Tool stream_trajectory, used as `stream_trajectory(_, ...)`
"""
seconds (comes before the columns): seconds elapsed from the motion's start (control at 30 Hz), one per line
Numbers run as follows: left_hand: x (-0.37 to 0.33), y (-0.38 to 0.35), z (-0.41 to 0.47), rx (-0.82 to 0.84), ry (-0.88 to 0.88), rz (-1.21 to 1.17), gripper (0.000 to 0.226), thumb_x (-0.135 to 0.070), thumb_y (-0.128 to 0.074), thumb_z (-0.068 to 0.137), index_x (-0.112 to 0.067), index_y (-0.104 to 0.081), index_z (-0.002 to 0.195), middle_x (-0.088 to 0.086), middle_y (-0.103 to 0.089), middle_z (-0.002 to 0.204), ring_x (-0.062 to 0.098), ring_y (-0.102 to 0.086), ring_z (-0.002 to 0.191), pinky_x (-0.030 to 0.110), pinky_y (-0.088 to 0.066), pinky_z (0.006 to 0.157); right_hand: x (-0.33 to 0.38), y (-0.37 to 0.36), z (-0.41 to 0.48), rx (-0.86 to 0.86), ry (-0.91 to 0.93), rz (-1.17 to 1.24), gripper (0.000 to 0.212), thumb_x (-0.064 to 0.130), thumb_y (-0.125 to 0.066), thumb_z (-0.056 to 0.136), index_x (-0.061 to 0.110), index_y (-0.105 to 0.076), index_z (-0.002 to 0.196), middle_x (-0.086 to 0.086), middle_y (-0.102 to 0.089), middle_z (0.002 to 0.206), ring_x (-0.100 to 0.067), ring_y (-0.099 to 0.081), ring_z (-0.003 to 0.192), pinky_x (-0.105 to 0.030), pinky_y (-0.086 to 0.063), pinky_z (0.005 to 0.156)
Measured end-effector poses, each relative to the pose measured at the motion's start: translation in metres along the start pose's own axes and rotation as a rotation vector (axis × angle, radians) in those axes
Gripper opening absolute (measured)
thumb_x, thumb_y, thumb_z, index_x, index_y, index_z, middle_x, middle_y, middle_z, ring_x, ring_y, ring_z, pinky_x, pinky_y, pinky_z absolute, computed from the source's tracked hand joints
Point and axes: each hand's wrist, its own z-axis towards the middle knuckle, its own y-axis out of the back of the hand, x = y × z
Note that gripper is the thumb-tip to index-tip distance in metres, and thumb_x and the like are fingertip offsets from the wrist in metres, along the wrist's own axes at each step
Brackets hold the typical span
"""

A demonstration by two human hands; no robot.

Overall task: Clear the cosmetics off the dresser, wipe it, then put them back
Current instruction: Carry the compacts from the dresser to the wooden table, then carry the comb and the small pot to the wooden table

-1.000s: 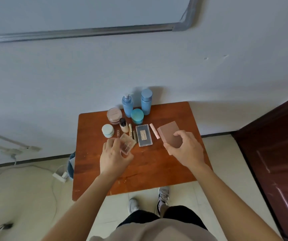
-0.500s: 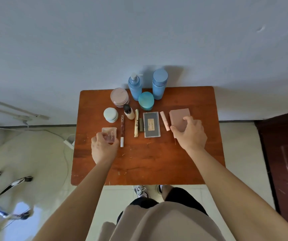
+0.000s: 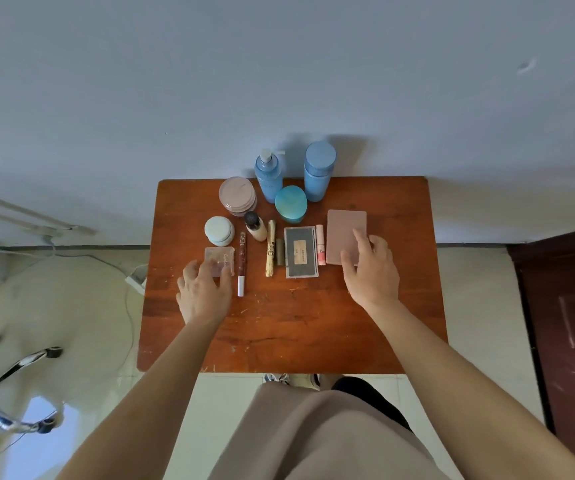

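Observation:
The cosmetics lie in rows on the small wooden dresser top (image 3: pixel 314 323). My left hand (image 3: pixel 204 292) hovers over the near edge of a clear square compact (image 3: pixel 220 256) that lies flat at the left; its spread fingertips touch it. My right hand (image 3: pixel 371 271) rests straight fingers on the near part of a flat pink-brown palette (image 3: pixel 345 226) at the right. Between them lie a dark red lip pencil (image 3: pixel 242 261), a gold mascara (image 3: pixel 271 251), a grey palette (image 3: pixel 300 251) and a pink lipstick (image 3: pixel 320 244).
At the back stand two blue bottles (image 3: pixel 269 174) (image 3: pixel 318 171), a teal jar (image 3: pixel 291 204), a pink round compact (image 3: pixel 237 195), a pale round jar (image 3: pixel 219 231) and a small foundation bottle (image 3: pixel 256 227). A chair base (image 3: pixel 9 375) is left, a dark door (image 3: pixel 570 341) right.
Both hands set their items down flat: the clear compact at the left end of the row, the pink-brown palette at the right. The grips have loosened to spread fingers. The view tilted down.

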Motion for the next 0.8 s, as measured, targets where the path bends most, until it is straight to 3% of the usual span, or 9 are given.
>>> stream_trajectory(0.17, -0.018, 0.037, -0.009, -0.225, -0.218, 0.062, 0.052, -0.047, -0.036, 0.101, -0.022, -0.035, 0.147, 0.009, -0.02, 0.161, 0.031, -0.019, 0.147, 0.058, -0.02, 0.115, 0.01, 0.033, -0.004, -0.229, 0.022, 0.108, 0.062, 0.052, -0.04, 0.101, 0.026, -0.022, 0.154, -0.01, -0.024, 0.16, -0.029, -0.03, 0.145, -0.044, -0.039, 0.111)
stream_trajectory(0.4, -0.076, 0.111, -0.027, -0.511, -0.686, -0.016, 0.055, -0.046, -0.036, 0.102, -0.019, -0.032, 0.149, 0.012, -0.016, 0.162, 0.031, -0.017, 0.148, 0.059, -0.021, 0.114, 0.034, 0.126, -0.011, -0.621, 0.14, 0.27, 0.062, 0.051, -0.036, 0.103, 0.018, -0.025, 0.155, -0.01, -0.014, 0.164, -0.023, -0.018, 0.15, -0.035, -0.021, 0.119)
stream_trajectory(0.57, -0.124, 0.149, -0.057, -0.646, -0.982, -0.126, 0.056, -0.041, -0.042, 0.101, -0.016, -0.03, 0.15, 0.017, -0.016, 0.161, 0.033, -0.016, 0.149, 0.058, -0.018, 0.116, 0.034, 0.19, -0.056, -0.776, 0.181, 0.073, 0.069, 0.053, -0.039, 0.101, 0.015, -0.024, 0.155, -0.017, -0.011, 0.163, -0.03, -0.011, 0.152, -0.05, -0.018, 0.121)
stream_trajectory(0.63, -0.137, 0.151, -0.07, -0.625, -1.094, -0.154, 0.057, -0.041, -0.042, 0.101, -0.014, -0.032, 0.15, 0.018, -0.017, 0.161, 0.034, -0.015, 0.149, 0.057, -0.016, 0.116, 0.02, 0.198, -0.093, -0.838, 0.103, 0.0, 0.069, 0.05, -0.045, 0.1, 0.012, -0.026, 0.155, -0.02, -0.012, 0.163, -0.033, -0.01, 0.152, -0.053, -0.015, 0.121)
stream_trajectory(0.8, -0.167, 0.113, -0.132, -0.348, -1.299, -0.141, 0.059, -0.047, -0.036, 0.101, -0.017, -0.03, 0.151, 0.01, -0.012, 0.163, 0.029, -0.008, 0.151, 0.056, -0.01, 0.119, -0.034, 0.191, -0.21, -0.933, -0.187, -0.1, 0.069, 0.045, -0.049, 0.099, 0.009, -0.027, 0.154, -0.021, -0.014, 0.162, -0.033, -0.011, 0.151, -0.055, -0.019, 0.118)
